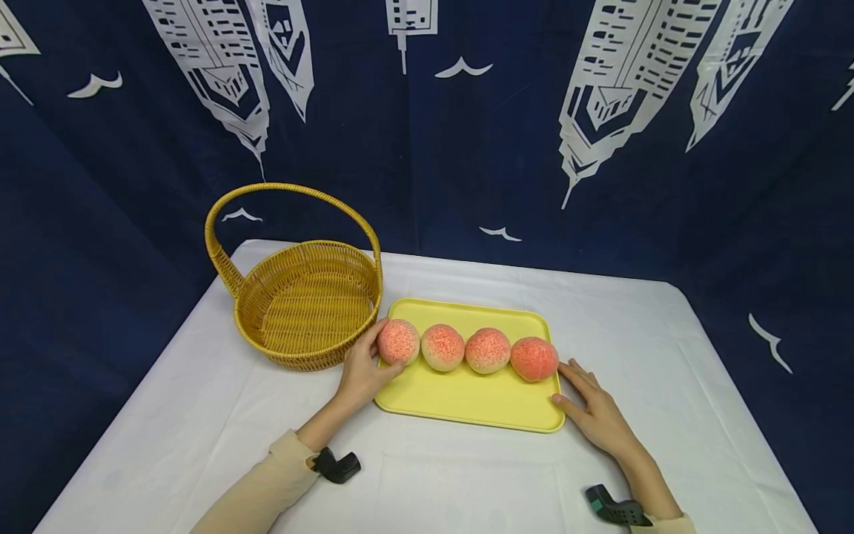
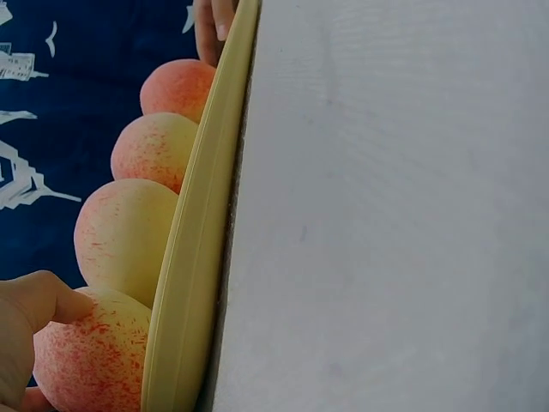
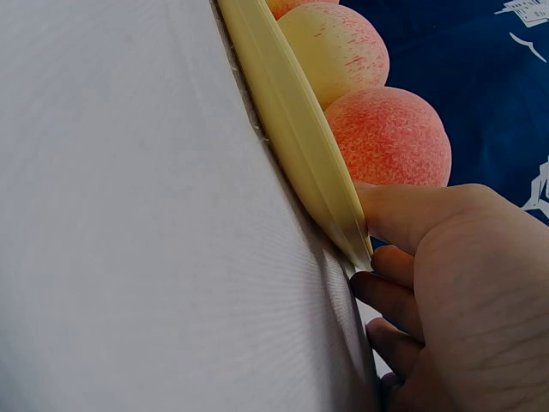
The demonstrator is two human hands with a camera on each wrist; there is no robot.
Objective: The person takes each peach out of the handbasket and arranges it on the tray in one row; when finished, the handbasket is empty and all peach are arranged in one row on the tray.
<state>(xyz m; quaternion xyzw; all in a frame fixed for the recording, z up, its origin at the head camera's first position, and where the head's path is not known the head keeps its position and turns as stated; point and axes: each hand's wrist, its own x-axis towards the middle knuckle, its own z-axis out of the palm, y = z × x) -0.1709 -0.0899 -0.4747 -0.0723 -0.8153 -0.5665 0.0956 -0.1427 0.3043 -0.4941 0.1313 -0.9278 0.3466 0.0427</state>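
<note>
Several pink-speckled peaches lie in a row across a yellow tray [image 1: 467, 404] on the white table. My left hand [image 1: 363, 367] grips the leftmost peach [image 1: 399, 342] at the tray's left edge, thumb in front and fingers behind. The left wrist view shows the thumb [image 2: 39, 300] on that peach [image 2: 94, 360] above the tray rim [image 2: 193, 257]. Beside the tray's right edge my right hand [image 1: 597, 411] lies on the cloth with straight fingers. Its thumb [image 3: 412, 215] touches the tray's corner [image 3: 343, 215], just below the rightmost peach [image 1: 534, 359] [image 3: 390, 137].
A woven yellow basket [image 1: 293, 354] with a tall arched handle [image 1: 287, 189] stands left of the tray, touching distance from my left hand, with nothing inside. The white cloth [image 1: 200, 415] covers the table; a dark blue printed curtain [image 1: 467, 148] hangs behind.
</note>
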